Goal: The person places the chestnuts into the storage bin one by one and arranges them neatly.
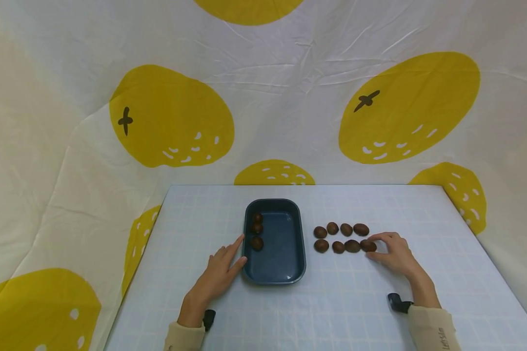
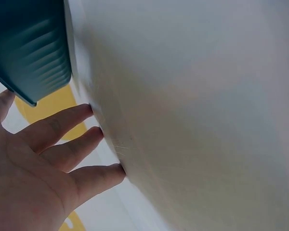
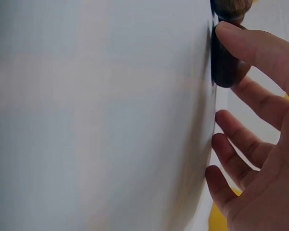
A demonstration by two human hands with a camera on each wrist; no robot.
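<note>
A dark blue rectangular tray point(image 1: 274, 273) stands in the middle of the table in the head view, with three brown nuts point(image 1: 256, 243) along its left side. To its right lie several more nuts point(image 1: 321, 245) in two rows. My right hand point(image 1: 397, 254) pinches the rightmost nut point(image 1: 368, 245) of the front row between thumb and forefinger; this nut point(image 3: 226, 65) is dark in the right wrist view, still by the tabletop. At the tray's left wall, my left hand point(image 1: 217, 273) touches the rim with straight fingers, and its other fingertips rest on the table in the left wrist view.
The table point(image 1: 342, 312) wears a pale checked cloth. Behind and beside it hangs a white cloth point(image 1: 285, 122) printed with large yellow fruit. A dark wrist camera point(image 1: 398, 303) sits at the right cuff, another point(image 1: 209, 319) at the left.
</note>
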